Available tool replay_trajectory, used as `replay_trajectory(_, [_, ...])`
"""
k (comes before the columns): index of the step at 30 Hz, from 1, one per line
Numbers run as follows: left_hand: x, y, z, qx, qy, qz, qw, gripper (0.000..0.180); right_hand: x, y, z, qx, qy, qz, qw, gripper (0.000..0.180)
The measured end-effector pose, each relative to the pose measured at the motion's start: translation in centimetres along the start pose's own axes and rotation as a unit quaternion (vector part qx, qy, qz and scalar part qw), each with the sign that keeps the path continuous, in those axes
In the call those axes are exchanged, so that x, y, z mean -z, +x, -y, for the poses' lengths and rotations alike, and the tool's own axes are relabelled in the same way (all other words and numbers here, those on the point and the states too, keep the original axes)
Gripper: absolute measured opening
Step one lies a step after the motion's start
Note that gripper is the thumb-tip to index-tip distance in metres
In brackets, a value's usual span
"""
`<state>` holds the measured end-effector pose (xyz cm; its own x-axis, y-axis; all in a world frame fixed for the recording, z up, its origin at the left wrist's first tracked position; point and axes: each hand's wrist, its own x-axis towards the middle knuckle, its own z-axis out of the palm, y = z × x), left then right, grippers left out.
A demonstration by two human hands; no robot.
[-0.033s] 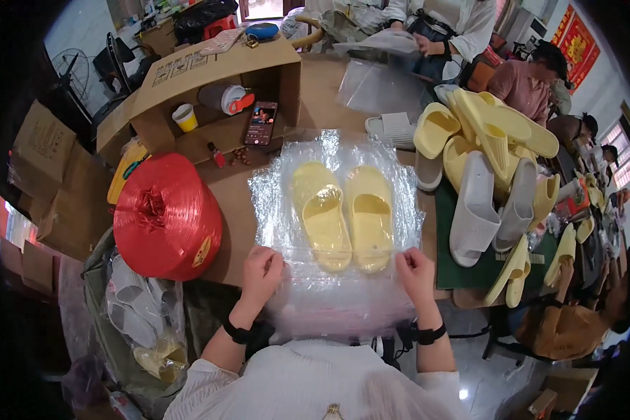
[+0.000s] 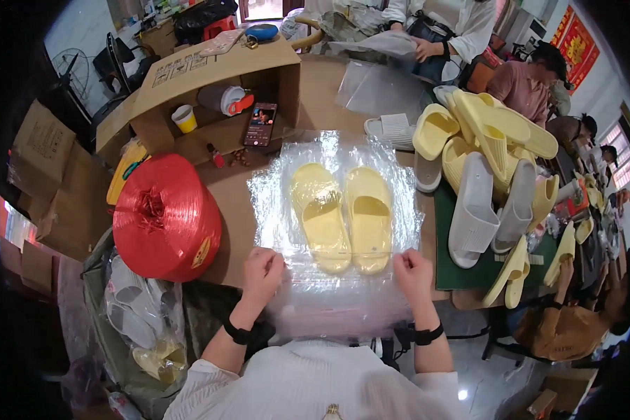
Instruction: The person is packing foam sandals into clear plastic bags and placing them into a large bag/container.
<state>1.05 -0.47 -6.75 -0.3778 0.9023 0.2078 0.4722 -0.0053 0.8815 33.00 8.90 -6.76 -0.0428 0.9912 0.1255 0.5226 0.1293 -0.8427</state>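
Observation:
A pair of pale yellow slippers (image 2: 368,241) lies side by side inside a clear plastic bag (image 2: 269,199), with their toes toward me. My left hand (image 2: 262,273) is closed on the bag's near left edge, fingers pinched together. On the near right edge, my right hand (image 2: 411,271) pinches the same bag in a like grip. Under the bag, more clear plastic bags (image 2: 339,308) are stacked and reach past the table's front edge. Glare on the plastic blurs some of its folds.
A large red roll of plastic twine (image 2: 166,217) stands to the left, before an open cardboard box (image 2: 224,63) holding a phone (image 2: 260,124) and a paper cup (image 2: 184,117). Yellow and grey slippers (image 2: 493,140) are piled at right on a green mat (image 2: 462,276). Other people work beyond.
My hands keep their hold, the right one shifting very slightly inward. Across the table, a person's clear bag has moved a little to the left.

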Motion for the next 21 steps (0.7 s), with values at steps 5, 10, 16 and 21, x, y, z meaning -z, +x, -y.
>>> replay_trajectory(5, [-0.4, 0.9, -0.7, 0.050, 0.100, 0.009, 0.994, 0.032, -0.9, 0.4, 0.9, 0.000, -0.162, -0.032, 0.986, 0.029])
replay_trajectory(10, [-0.3, 1.6, -2.3, 0.105, 0.115, 0.013, 0.988, 0.041, 0.1, 0.4, 4.1, -0.054, -0.182, 0.001, 0.982, 0.051])
replay_trajectory(16, [-0.7, 1.6, -1.9, 0.039, 0.191, 0.005, 0.981, 0.075, -0.7, 0.7, 2.1, -0.010, -0.211, 0.000, 0.977, 0.057])
replay_trajectory(21, [-0.1, 2.9, -4.3, 0.170, 0.121, 0.115, 0.971, 0.076, -1.5, 0.8, 1.7, 0.034, -0.156, 0.002, 0.987, 0.044])
